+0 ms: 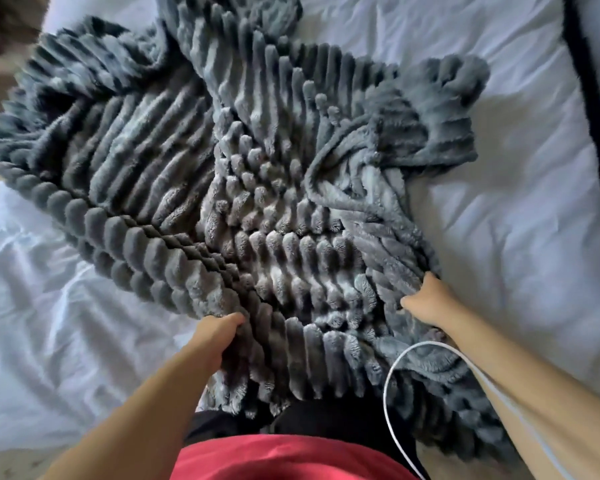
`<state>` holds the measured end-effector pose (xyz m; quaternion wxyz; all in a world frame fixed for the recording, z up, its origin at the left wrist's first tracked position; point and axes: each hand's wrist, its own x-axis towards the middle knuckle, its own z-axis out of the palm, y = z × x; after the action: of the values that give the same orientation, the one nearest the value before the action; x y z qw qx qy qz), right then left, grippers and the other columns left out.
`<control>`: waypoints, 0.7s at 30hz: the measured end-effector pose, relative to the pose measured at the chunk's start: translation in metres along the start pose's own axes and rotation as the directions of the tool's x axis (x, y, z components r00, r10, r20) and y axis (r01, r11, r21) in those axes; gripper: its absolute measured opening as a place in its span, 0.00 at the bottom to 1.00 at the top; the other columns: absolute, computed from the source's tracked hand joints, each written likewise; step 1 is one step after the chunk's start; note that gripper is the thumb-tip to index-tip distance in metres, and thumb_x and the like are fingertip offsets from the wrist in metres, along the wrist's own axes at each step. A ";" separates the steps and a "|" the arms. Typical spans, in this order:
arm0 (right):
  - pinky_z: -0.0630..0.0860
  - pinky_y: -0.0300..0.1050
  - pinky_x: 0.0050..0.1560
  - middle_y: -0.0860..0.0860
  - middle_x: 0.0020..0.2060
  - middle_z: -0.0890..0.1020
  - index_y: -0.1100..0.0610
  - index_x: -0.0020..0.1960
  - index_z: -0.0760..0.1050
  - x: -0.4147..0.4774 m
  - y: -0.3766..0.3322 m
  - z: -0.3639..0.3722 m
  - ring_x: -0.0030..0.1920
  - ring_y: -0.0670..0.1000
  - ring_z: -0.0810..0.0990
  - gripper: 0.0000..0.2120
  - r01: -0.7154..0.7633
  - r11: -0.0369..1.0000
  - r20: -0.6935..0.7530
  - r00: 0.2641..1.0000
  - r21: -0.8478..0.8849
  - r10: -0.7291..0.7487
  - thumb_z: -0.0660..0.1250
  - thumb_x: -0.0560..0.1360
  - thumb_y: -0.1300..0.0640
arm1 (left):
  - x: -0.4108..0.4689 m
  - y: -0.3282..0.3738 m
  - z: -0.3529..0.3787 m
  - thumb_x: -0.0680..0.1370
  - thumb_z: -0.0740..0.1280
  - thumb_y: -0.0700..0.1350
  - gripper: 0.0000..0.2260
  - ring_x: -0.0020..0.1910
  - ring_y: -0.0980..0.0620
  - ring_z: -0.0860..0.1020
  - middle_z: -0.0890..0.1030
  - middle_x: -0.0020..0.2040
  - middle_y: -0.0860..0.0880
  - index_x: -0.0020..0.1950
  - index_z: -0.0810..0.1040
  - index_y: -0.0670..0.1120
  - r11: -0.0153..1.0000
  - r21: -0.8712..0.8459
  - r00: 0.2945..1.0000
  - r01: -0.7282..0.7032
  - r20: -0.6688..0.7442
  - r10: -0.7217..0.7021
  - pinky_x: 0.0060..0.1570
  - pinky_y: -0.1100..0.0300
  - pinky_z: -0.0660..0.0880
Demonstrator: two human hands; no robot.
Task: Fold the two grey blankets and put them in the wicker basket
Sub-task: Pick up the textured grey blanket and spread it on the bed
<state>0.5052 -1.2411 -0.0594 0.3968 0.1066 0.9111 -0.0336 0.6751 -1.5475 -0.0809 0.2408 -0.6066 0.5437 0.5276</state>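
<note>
gripping the grey blanket (257, 168) with both hands at its near end. with the left hand (219, 336), at about 7 o'clock of the heap, fingers curled into a thick ribbed fold, thumb on top. with the right hand (426, 301), at about 5 o'clock, fingers sunk in the plush and closed round a bunched edge. spread rumpled over the white bed sheet (506, 237), reaching from the centre out toward 10 and 2 o'clock, ribs running several ways, near end hanging down at 6 o'clock against dark clothing (302, 422). cannot tell whether one blanket or two in the heap. looping at 5 o'clock over the plush, beside the right forearm: a thin white cable (390, 372). lowest at 6 o'clock, a red shirt (284, 459). along the edge at 2 o'clock, a dark strip (589, 98).
</note>
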 end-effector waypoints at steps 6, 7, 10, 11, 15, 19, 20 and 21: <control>0.70 0.46 0.44 0.59 0.53 0.79 0.61 0.62 0.67 -0.127 0.016 0.076 0.49 0.59 0.77 0.24 -0.098 0.908 -0.043 0.991 0.408 0.126 0.66 0.69 0.55 | -0.050 0.016 -0.030 0.70 0.69 0.38 0.08 0.30 0.46 0.77 0.78 0.34 0.42 0.47 0.77 0.36 0.989 0.035 0.987 -0.141 0.080 0.138 0.24 0.63 0.71; 0.71 0.45 0.45 0.60 0.54 0.80 0.62 0.62 0.69 -0.156 0.015 0.089 0.50 0.59 0.79 0.25 -0.133 0.855 0.030 0.990 0.502 0.137 0.67 0.67 0.55 | -0.066 0.026 -0.037 0.70 0.69 0.37 0.06 0.30 0.47 0.76 0.78 0.33 0.43 0.45 0.77 0.37 0.982 0.038 0.979 -0.186 0.095 0.182 0.23 0.64 0.70; 0.75 0.44 0.44 0.59 0.40 0.83 0.62 0.49 0.79 -0.210 0.005 0.081 0.41 0.55 0.80 0.24 -0.076 0.746 0.080 0.996 0.661 0.031 0.65 0.55 0.54 | -0.127 0.099 -0.062 0.70 0.69 0.36 0.02 0.27 0.47 0.76 0.78 0.31 0.42 0.39 0.77 0.38 0.925 -0.044 0.907 -0.378 0.181 0.379 0.25 0.63 0.72; 0.75 0.44 0.43 0.58 0.37 0.82 0.62 0.45 0.79 -0.214 -0.003 0.054 0.40 0.56 0.79 0.20 -0.026 0.706 0.026 1.000 0.708 0.012 0.65 0.56 0.55 | -0.154 0.137 -0.072 0.70 0.69 0.37 0.03 0.28 0.46 0.78 0.79 0.31 0.41 0.38 0.78 0.38 0.883 -0.124 0.863 -0.452 0.189 0.468 0.29 0.60 0.75; 0.68 0.41 0.34 0.56 0.35 0.75 0.58 0.37 0.70 -0.249 -0.046 -0.125 0.32 0.54 0.73 0.04 0.260 0.143 -0.255 0.966 0.955 -0.049 0.61 0.71 0.62 | -0.286 0.272 -0.150 0.75 0.69 0.46 0.14 0.46 0.44 0.82 0.82 0.49 0.42 0.55 0.80 0.38 0.511 -0.420 0.527 -0.749 0.089 0.845 0.48 0.49 0.80; 0.76 0.35 0.27 0.51 0.28 0.82 0.55 0.30 0.81 -0.355 -0.074 -0.252 0.26 0.46 0.81 0.22 0.500 -0.487 -0.644 0.742 0.716 -0.186 0.57 0.78 0.61 | -0.370 0.292 -0.218 0.77 0.65 0.47 0.05 0.51 0.51 0.76 0.78 0.48 0.51 0.53 0.74 0.51 0.134 -0.413 0.144 -0.901 0.008 0.990 0.47 0.60 0.72; 0.79 0.38 0.34 0.51 0.34 0.85 0.54 0.33 0.84 -0.375 -0.080 -0.264 0.33 0.47 0.84 0.21 0.479 -0.580 -0.690 0.692 0.659 -0.213 0.58 0.78 0.59 | -0.379 0.284 -0.224 0.76 0.66 0.47 0.07 0.52 0.51 0.75 0.78 0.49 0.53 0.54 0.75 0.53 0.095 -0.372 0.109 -0.923 -0.017 0.994 0.48 0.60 0.70; 0.81 0.42 0.42 0.52 0.42 0.86 0.54 0.40 0.86 -0.389 -0.084 -0.269 0.42 0.49 0.85 0.17 0.442 -0.639 -0.700 0.680 0.630 -0.219 0.59 0.78 0.58 | -0.384 0.272 -0.223 0.76 0.66 0.48 0.09 0.52 0.53 0.77 0.80 0.50 0.55 0.56 0.77 0.54 0.090 -0.337 0.100 -0.937 -0.013 0.995 0.47 0.60 0.69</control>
<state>0.5517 -1.3489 0.4059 0.0040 0.0111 0.4238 -0.9057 0.5679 -1.6647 0.4149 -0.1933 -0.0566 0.7025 0.6825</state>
